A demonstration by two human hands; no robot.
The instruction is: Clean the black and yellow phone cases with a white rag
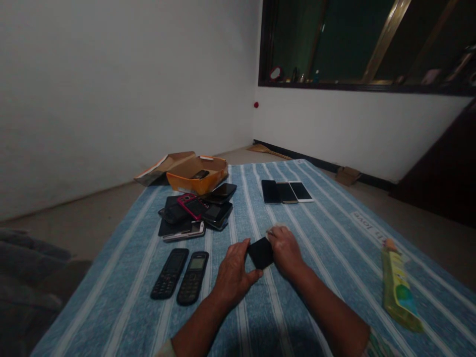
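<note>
Between my two hands, low over the blue striped cloth, is a dark phone (261, 254) with its black face up. The fingers and thumb of my left hand (233, 273) grip its left edge and near corner. At its right edge is my right hand (285, 250), its fingers bent round a thin whitish wipe (278, 227) that is mostly hidden. Left of my hands, a black keypad phone (169, 273) and a second keypad phone (193, 277) with a pale screen lie side by side.
Several phones lie heaped, a pink-framed phone (192, 206) among them. Behind stands an open orange box (197, 184) with a phone inside. Three phones, one a white phone (302, 192), lie at the back right. A yellow-green bottle (399, 287) lies near the right edge.
</note>
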